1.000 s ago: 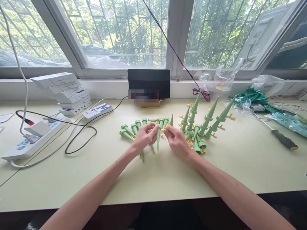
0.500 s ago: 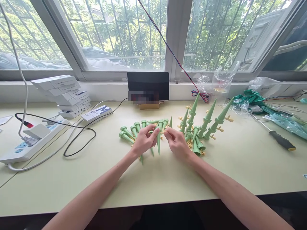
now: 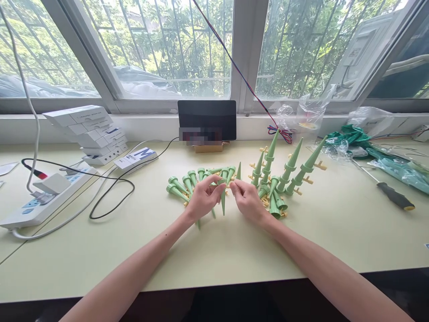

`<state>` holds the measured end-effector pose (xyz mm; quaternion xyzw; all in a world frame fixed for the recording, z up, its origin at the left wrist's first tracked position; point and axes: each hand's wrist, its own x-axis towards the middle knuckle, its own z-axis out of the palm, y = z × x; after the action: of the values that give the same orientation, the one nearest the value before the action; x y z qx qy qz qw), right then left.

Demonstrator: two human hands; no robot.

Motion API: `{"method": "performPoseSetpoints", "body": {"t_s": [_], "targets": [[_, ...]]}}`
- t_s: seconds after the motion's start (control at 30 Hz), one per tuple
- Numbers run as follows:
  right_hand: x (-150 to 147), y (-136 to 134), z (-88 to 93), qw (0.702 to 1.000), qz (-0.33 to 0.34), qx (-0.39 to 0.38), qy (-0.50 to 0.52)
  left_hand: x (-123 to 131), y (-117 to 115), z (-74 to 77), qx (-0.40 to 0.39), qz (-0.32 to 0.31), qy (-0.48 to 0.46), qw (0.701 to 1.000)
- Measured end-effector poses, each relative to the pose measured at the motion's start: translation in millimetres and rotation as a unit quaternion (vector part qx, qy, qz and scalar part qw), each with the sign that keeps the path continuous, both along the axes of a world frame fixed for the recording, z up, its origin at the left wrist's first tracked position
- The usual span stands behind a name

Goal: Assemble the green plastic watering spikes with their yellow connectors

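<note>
A green plastic watering spike (image 3: 223,206) points tip down, its upper part pinched between the thumb and fingers of my left hand (image 3: 203,197). My right hand (image 3: 248,200) is closed just to the right of it, thumb and forefinger pressed together at the spike's small yellow valve, which the fingertips mostly hide. Behind and left of my left hand, several green spikes (image 3: 176,191) lie fanned out, wide ends away from me. To the right of my right hand, a pile of spikes with yellow valves (image 3: 275,208) includes stacked ones (image 3: 293,165) slanting upward.
White boxes (image 3: 97,129) are stacked at the back left near a power strip (image 3: 50,199) with cables. A dark tablet (image 3: 208,118) leans at the window. On the right lie a screwdriver (image 3: 392,194) and green plastic bags (image 3: 395,167).
Both hands stay nearly in place. The held spike has shifted slightly right and up, and the left fingers have closed in a little toward the right hand.
</note>
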<state>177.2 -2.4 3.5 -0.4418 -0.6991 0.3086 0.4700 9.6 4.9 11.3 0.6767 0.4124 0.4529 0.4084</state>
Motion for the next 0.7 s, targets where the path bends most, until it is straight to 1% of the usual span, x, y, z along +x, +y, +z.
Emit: {"method": "performPoseSetpoints", "body": {"t_s": [0.2, 0.27, 0.5, 0.7], "targets": [[-0.4, 1.9, -3.0, 1.000, -0.001, -0.009, -0.004, 3.0, 1.3, -1.3, 0.052, 0.000, -0.008, 0.999], [-1.0, 2.0, -3.2, 1.000, 0.000, -0.006, -0.002, 3.3, 1.1, -0.9, 0.057, -0.001, -0.007, 0.998], [-2.7, 2.2, -2.4, 1.000, 0.014, -0.007, 0.008, 2.1, -0.2, 4.1, 0.002, 0.005, 0.004, 1.000], [-1.0, 1.9, 0.4, 1.000, -0.022, 0.003, -0.002, 2.7, 1.5, 12.8, -0.026, 0.017, -0.037, 0.999]]}}
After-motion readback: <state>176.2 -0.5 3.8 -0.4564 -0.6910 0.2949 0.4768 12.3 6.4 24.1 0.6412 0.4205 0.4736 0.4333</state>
